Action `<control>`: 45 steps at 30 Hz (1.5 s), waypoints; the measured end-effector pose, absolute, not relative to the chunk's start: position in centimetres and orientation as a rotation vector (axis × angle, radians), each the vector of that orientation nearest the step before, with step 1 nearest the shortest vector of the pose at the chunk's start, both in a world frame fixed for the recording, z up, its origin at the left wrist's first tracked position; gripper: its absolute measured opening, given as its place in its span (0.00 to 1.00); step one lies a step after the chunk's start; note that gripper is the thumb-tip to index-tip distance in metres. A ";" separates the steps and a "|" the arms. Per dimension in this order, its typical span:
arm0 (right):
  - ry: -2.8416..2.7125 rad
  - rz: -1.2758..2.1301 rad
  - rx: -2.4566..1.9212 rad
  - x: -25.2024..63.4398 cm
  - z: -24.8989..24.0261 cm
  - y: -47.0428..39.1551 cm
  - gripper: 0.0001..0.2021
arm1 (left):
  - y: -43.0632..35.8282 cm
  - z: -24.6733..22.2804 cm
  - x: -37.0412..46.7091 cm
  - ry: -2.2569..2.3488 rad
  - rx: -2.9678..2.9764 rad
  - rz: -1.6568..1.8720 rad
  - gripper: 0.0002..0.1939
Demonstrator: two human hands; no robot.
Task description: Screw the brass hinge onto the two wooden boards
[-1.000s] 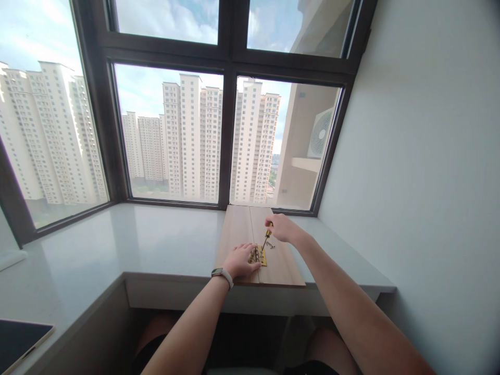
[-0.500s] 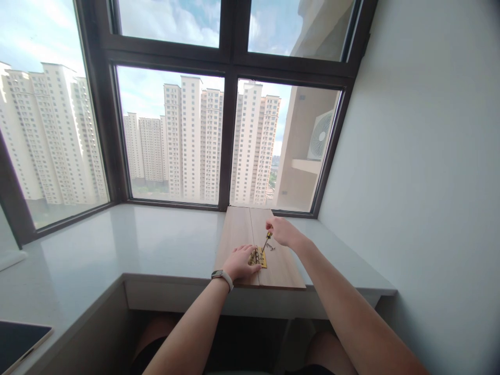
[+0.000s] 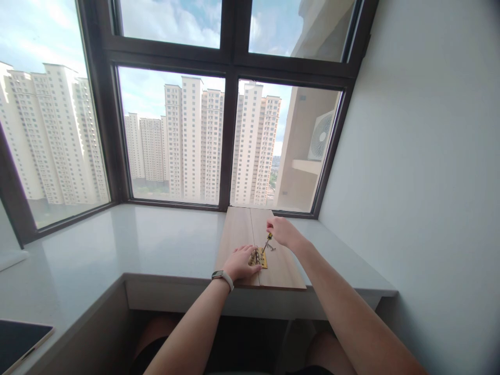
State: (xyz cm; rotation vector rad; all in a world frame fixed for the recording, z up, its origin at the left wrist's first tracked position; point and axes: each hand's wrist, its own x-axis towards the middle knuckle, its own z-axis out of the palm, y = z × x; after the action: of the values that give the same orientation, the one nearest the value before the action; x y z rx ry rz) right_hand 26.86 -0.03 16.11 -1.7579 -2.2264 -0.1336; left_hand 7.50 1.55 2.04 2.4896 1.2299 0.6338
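Two pale wooden boards [image 3: 281,271] lie side by side on the white sill, with a narrow seam between them. A brass-coloured hinge [image 3: 264,259] sits across the seam. My left hand [image 3: 241,262] lies over the hinge's left part with its fingers spread, pressing on it and the board. In my right hand [image 3: 280,229] is a screwdriver [image 3: 267,241] with a yellow and black handle, its fingers wrapped round the top. The screwdriver's tip meets the right leaf of the hinge. A few loose screws [image 3: 271,248] lie on the right board beside the hinge.
The white sill [image 3: 167,239] runs along the dark-framed window [image 3: 229,130]. A dark flat device [image 3: 21,341] lies at the lower left. On the right rises a plain wall [image 3: 422,156]. My legs are under the sill's front edge.
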 end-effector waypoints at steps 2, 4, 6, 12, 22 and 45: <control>-2.244 -0.108 -1.718 26.9 15.9 0.0 0.05 | 1.6 2.0 7.5 1.232 2.492 0.634 0.39; -2.255 -0.083 -1.695 27.0 15.8 0.1 0.06 | 1.6 1.9 7.5 1.230 2.498 0.639 0.39; -2.255 -0.062 -1.698 27.0 15.8 0.0 0.06 | 1.6 1.9 7.5 1.227 2.501 0.641 0.39; -2.210 -0.070 -1.770 26.5 16.4 -0.4 0.05 | 1.2 2.3 7.4 1.234 2.498 0.622 0.39; -2.243 -0.023 -1.687 26.9 15.1 0.2 0.07 | 1.2 2.3 7.5 1.240 2.502 0.618 0.39; -2.224 -0.045 -1.749 26.7 15.2 0.1 0.02 | 1.2 2.3 7.5 1.241 2.505 0.602 0.40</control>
State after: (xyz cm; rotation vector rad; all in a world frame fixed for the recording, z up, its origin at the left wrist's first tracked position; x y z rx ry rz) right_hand 26.67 0.05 15.18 -1.7491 -2.2244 -0.0455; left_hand 7.45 1.24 2.34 2.5051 1.2414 0.6025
